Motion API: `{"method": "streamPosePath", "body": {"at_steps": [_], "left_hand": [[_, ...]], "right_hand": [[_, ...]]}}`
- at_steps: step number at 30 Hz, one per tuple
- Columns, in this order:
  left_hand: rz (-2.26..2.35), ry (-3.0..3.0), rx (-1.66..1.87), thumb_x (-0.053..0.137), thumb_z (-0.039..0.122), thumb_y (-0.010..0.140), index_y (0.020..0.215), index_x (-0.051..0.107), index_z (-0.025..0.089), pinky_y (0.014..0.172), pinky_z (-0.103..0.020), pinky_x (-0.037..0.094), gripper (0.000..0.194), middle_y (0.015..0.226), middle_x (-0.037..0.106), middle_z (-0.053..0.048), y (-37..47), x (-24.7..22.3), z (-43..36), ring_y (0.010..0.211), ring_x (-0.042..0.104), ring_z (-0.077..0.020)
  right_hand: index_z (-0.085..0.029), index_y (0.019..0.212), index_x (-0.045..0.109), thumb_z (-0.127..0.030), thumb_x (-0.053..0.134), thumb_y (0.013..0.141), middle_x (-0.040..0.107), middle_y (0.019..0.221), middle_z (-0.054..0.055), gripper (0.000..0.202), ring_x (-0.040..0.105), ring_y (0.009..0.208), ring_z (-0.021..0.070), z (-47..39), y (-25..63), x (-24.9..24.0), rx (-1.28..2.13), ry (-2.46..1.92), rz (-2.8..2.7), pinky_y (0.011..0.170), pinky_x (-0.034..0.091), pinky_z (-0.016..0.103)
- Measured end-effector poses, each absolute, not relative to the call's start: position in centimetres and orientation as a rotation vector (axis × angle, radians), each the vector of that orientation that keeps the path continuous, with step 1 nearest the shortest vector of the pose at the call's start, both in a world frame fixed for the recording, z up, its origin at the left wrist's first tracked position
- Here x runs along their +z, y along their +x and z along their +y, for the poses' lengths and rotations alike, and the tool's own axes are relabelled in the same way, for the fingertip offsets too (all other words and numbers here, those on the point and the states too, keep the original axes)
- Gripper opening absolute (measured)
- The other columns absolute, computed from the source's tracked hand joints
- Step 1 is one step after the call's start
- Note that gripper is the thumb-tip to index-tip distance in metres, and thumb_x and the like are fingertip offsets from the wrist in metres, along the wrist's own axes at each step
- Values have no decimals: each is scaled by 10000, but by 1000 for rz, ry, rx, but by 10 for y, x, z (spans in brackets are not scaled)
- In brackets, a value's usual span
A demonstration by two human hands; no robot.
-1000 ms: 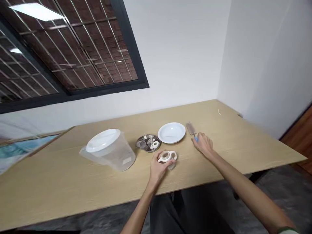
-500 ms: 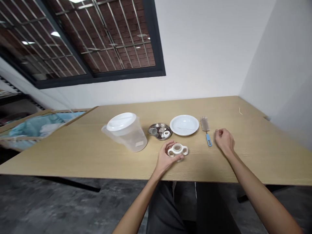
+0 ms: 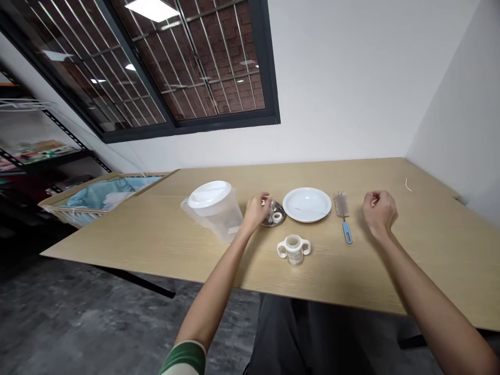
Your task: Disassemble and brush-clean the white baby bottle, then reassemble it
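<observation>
My left hand [image 3: 257, 212] reaches over the near left part of a round metal tray [image 3: 278, 224], fingers bent but apart. It covers part of the tray and some of the small clear pieces there. A white ring [image 3: 277, 217] shows beside the fingers. In front of the tray, a small two-handled cup [image 3: 295, 251] stands upright on the table, uncovered, with no hand on it. My right hand [image 3: 379, 211] rests in a loose fist on the right; nothing shows in it. Left of that fist lies a bottle brush [image 3: 347, 233] with a blue handle.
A translucent lidded pitcher [image 3: 221, 214] stands left of the tray. A white bowl [image 3: 307, 214] is at its right, holding a thin rod. On the far right lies a small pale strip [image 3: 408, 184]. A cloth-lined crib [image 3: 105, 195] adjoins the table's left side.
My left hand has let go of the two-handled cup and moved up and left to the metal tray. My right hand stays in a fist near the brush. The view has shifted left.
</observation>
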State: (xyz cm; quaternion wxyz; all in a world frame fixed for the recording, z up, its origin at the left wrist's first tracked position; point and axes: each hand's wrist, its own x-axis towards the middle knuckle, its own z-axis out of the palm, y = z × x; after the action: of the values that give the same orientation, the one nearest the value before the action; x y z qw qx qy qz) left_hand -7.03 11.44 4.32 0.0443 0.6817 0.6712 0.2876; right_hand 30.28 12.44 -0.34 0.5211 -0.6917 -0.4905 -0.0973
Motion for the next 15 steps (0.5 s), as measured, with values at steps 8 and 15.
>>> {"method": "streamPosePath", "body": {"at_steps": [8,15], "left_hand": [[2351,2023,410,590,325,874,1037,740,169,995,-438,467,271,1100,717,-184,-58,16,177,1130,634,-328],[2375,1970,340,571,390,883,1066,724,209,900,-347,499,299,1096,738,-137,-62,20,178,1057,673,-276]], "right_hand": [[-203,803,543,-342,433,864,625,828,89,187,550,819,236,150,332,-28,-280,-1699,-1167,720,362,350],[-203,870,571,-329,445,865,618,831,79,178,573,842,247,143,340,-21,-174,-1754,-1053,777,412,368]]}}
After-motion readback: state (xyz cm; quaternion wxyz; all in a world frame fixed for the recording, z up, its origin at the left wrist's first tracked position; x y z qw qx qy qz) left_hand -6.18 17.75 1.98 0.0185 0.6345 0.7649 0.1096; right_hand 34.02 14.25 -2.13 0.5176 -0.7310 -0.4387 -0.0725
